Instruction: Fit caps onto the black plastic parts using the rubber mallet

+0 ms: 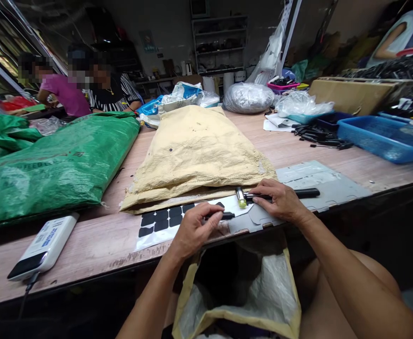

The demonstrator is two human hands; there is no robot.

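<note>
In the head view my left hand (196,228) pinches a small black part (227,216) above the table's front edge. My right hand (280,200) has its fingers closed on a black piece beside a small hammer; the hammer's head (240,197), metal with a yellow-green face, points to the left. A black handle (307,193) sticks out to the right of my right hand. Under my left hand lies a white sheet of black stickers (162,222). A grey board (322,186) lies beneath my right hand. Behind both hands rests a large cream sack (199,150).
A green sack (61,165) and a white power bank (45,247) are at the left. Blue trays (383,136) and black parts (321,136) stand right. An open sack (241,301) hangs below the edge. Two people (112,96) (63,92) sit back left; another (397,37) is back right.
</note>
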